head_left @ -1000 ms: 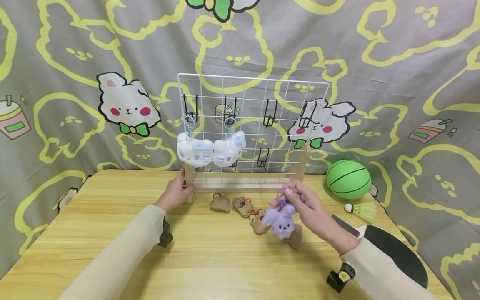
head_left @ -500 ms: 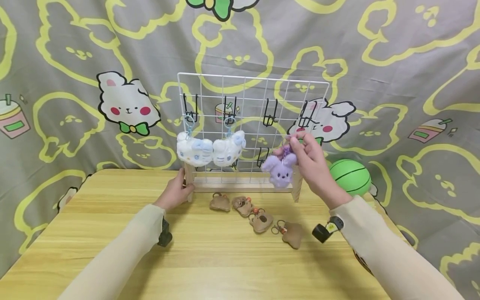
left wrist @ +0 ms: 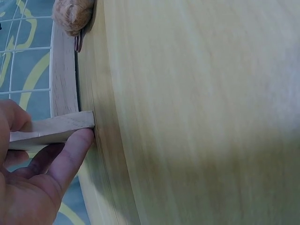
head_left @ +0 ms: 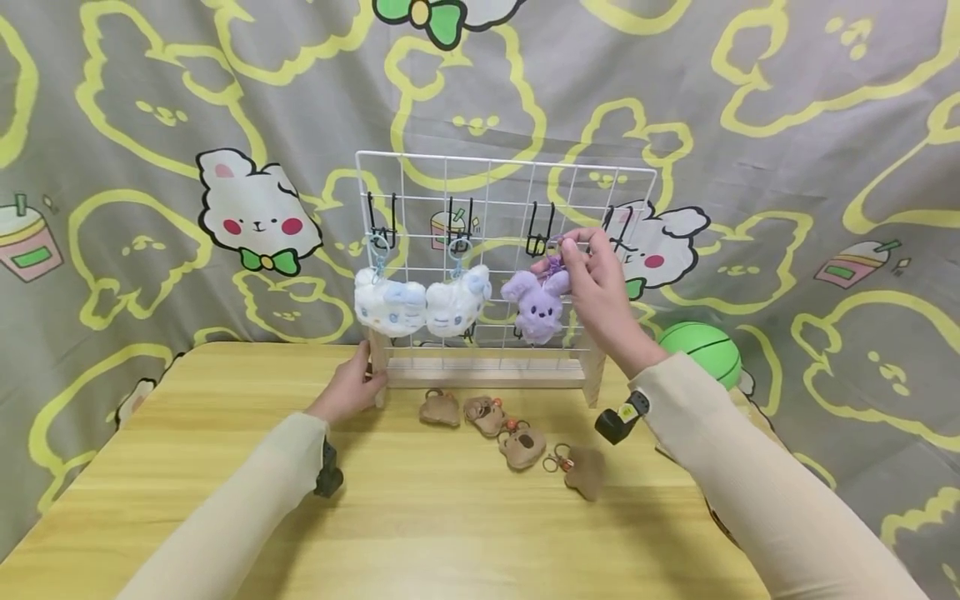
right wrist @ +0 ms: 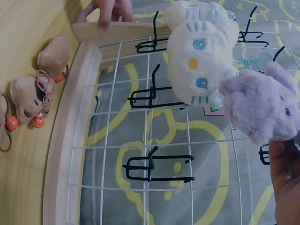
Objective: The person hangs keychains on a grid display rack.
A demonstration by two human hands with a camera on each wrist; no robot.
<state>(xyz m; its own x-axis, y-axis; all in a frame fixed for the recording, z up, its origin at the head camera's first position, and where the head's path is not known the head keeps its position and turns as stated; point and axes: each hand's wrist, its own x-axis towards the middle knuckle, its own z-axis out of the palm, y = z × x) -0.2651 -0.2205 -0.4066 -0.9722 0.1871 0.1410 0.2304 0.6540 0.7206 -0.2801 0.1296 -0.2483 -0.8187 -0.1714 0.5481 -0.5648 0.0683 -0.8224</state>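
Observation:
My left hand (head_left: 348,386) grips the left wooden foot (left wrist: 56,129) of a rack with a white wire grid (head_left: 495,160), thumb on one side and fingers on the other. With my right hand (head_left: 602,287) I pinch a purple plush bunny keychain (head_left: 538,308) near its ring, and the bunny dangles in front of the grid. The ring is close to a black hook (head_left: 537,244) in the upper row, partly hidden by the fingers. Two white plush cat keychains (head_left: 390,302) with blue bows hang from the hooks to the left.
Several brown plush bear keychains (head_left: 522,447) lie on the wooden table (head_left: 420,533) before the rack. A green ball (head_left: 697,350) sits at the right, partly behind my right arm. More black hooks (right wrist: 159,168) are fixed to the grid. A patterned curtain (head_left: 300,108) hangs behind.
My right hand has lifted the purple bunny from over the table up to the grid, then moved it left toward the upper hook. My left hand stays on the rack's foot.

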